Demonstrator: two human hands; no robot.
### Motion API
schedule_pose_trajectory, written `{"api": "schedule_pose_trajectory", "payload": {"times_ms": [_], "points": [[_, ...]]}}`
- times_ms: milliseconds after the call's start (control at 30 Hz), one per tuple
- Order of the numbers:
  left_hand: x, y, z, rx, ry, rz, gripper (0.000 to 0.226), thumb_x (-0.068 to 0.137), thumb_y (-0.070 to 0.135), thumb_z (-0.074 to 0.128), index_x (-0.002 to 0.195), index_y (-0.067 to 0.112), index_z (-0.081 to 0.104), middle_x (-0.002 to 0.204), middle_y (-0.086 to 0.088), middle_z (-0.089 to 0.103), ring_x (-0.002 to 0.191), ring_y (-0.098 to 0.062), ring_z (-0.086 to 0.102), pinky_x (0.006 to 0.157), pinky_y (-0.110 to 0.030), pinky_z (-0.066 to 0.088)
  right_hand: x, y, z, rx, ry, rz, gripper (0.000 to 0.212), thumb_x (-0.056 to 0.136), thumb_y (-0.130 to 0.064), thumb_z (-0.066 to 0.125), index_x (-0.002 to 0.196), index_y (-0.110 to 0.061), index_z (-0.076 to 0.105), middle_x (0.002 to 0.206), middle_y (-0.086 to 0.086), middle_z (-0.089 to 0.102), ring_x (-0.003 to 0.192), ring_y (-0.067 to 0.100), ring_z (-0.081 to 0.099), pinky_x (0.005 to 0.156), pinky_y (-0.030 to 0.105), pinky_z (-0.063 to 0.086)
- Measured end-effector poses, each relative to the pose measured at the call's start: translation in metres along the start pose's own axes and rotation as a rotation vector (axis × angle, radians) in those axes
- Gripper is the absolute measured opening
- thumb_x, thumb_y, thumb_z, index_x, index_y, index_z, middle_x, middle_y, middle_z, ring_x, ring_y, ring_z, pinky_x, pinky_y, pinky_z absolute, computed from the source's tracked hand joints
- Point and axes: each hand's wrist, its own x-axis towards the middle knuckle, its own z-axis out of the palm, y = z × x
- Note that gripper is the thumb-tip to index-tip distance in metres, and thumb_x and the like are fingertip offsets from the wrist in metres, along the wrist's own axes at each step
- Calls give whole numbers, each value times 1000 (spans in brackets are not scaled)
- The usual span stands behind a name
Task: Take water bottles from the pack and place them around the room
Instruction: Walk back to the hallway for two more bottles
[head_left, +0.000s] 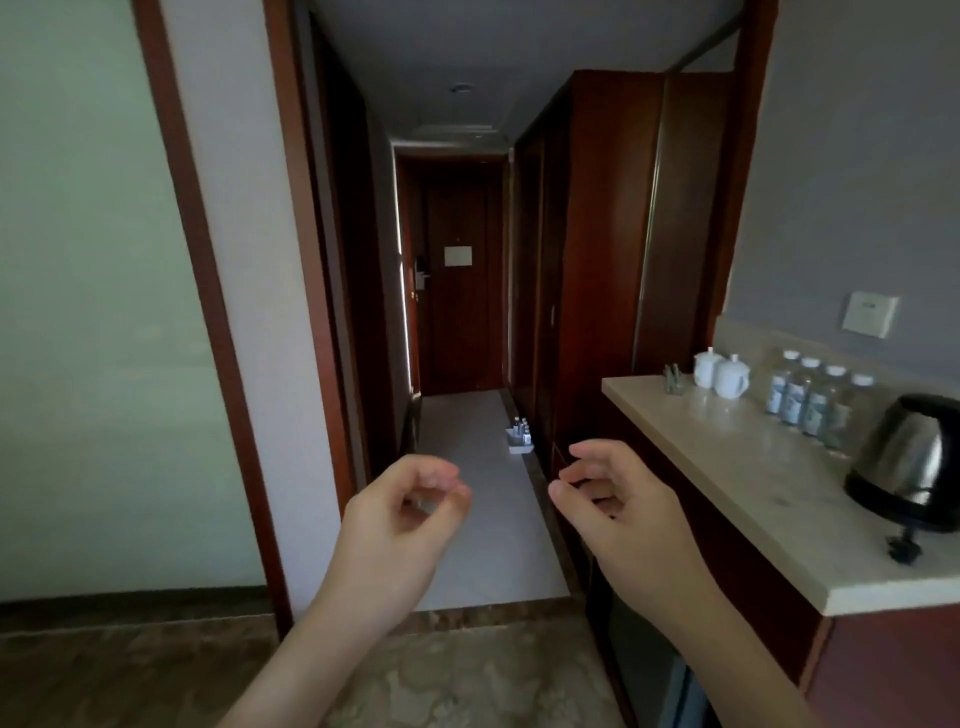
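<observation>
Both grips hold nothing: the left hand (405, 512) has its fingers curled loosely toward the thumb, the right hand (610, 499) is half open with fingers bent, and both are raised in front of the person. Down the hallway, the pack of water bottles (520, 435) sits on the pale floor (467, 467) against the wooden wardrobe (597, 260). Four bottles (815, 397) stand in a row on the surface (753, 467) at the right, between two white lidded cups (722, 373) and a kettle (909, 462).
</observation>
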Motion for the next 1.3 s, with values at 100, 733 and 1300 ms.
{"api": "schedule_pose_trajectory", "payload": {"times_ms": [100, 733, 1300], "points": [[72, -48, 16, -43, 22, -27, 6, 86, 26, 69, 91, 28, 70, 95, 13, 71, 91, -4, 65, 79, -19, 54, 75, 35, 29, -33, -2, -4, 30, 85, -30, 71, 112, -33, 57, 99, -12, 66, 92, 2, 62, 78, 17, 49], [531, -251, 152, -105, -51, 38, 10, 85, 14, 72, 89, 23, 70, 89, 15, 71, 84, -5, 67, 71, -14, 52, 528, 216, 131, -9, 91, 13, 34, 83, -29, 72, 114, -31, 59, 102, -14, 65, 88, -7, 60, 71, 14, 51], [902, -421, 251, -89, 71, 14, 10, 83, 10, 74, 91, 16, 72, 88, 3, 75, 81, -13, 69, 75, -26, 54, 940, 384, 233, 60, -74, -21, 37, 80, -34, 74, 114, -31, 61, 104, -11, 66, 87, 4, 64, 78, 26, 55]]}}
